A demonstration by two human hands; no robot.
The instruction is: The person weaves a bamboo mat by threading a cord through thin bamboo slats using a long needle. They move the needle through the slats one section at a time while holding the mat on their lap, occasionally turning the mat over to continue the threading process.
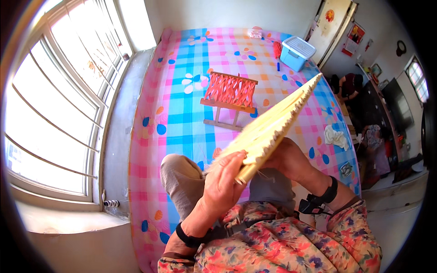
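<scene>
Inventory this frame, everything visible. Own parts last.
straw piece: 1, pale yellow, centre
checked cover: 1, pink, blue, underneath
laced frame: 1, brown and red, on cover
lidded box: 1, blue, cover's far right
bundle: 1, red, left of box
cloth: 1, white, cover's right
pack: 1, pinkish, cover's far edge
barred window: 1, white, left
door: 1, cream, back right
poster: 1, red, right wall
screen: 1, black, right wall
other people: at least 1, dark red, right
floral top: 1, multicoloured, worn
wrist straps: 2, black, worn
left hand: 1, bare, gripping straw piece
right hand: 1, bare, partly hidden
</scene>
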